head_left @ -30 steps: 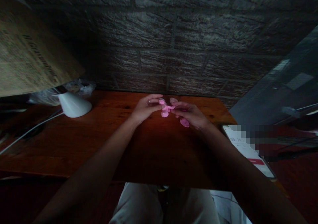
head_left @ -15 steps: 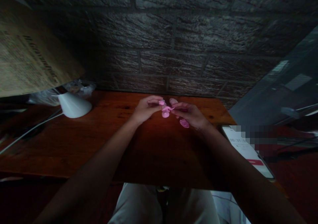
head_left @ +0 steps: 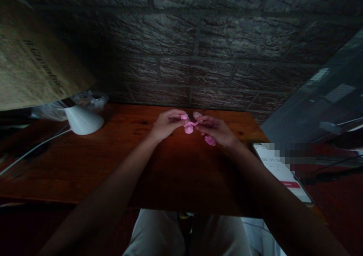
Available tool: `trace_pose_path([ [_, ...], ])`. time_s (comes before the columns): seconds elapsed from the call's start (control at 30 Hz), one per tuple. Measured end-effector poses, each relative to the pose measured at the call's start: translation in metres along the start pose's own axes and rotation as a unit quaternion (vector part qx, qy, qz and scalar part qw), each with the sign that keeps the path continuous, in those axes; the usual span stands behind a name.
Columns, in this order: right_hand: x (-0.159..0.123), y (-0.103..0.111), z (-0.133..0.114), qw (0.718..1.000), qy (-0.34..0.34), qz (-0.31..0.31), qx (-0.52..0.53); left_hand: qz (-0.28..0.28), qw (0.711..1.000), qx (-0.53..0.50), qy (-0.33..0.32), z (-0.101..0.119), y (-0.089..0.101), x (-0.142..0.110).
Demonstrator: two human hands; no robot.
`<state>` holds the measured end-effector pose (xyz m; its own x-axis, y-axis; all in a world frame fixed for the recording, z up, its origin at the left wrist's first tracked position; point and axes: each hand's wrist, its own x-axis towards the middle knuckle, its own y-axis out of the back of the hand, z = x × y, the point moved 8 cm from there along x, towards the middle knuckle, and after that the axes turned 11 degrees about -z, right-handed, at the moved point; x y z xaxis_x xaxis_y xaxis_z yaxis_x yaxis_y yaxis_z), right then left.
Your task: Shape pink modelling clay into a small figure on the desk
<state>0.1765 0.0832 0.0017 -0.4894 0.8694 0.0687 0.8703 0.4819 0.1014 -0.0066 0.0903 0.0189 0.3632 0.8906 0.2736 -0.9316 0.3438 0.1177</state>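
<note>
Above the far part of the wooden table, both hands are close together on a small pink, soft-looking thing (head_left: pixel 188 128) with rounded lobes. My left hand (head_left: pixel 169 124) is closed round its left side, and one pink lobe shows by the fingertips. A thin pink strip runs across to my right hand (head_left: pixel 213 129), whose thumb and fingers pinch its end. More pink shows about the right hand: a rounded piece above the fingers and a flat oval piece (head_left: pixel 210 140) below them. Whether these pink parts are joined is hidden by the fingers.
A white cone-shaped lamp base (head_left: pixel 84 120) with a cable stands at the left, under a brown printed paper shade (head_left: pixel 36 63). Clear plastic wrap lies behind it. A phone (head_left: pixel 279 172) showing a timer rests at the right edge. A brick wall (head_left: pixel 176 51) rises behind the table (head_left: pixel 113 165).
Both hands keep their hold with only tiny finger shifts. The pink strip between them has tilted and flattened slightly.
</note>
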Motion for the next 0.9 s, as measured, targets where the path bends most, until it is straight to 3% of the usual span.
trace_pose_path([
  [0.47, 0.0, 0.001, 0.005, 0.998, -0.02, 0.006, -0.061, -0.049, 0.993, 0.099, -0.035, -0.004, -0.009, 0.001],
  [0.9, 0.002, -0.001, 0.001, 0.996, -0.005, -0.017, -0.091, -0.034, 0.978, 0.203, -0.037, 0.0, -0.019, -0.002],
])
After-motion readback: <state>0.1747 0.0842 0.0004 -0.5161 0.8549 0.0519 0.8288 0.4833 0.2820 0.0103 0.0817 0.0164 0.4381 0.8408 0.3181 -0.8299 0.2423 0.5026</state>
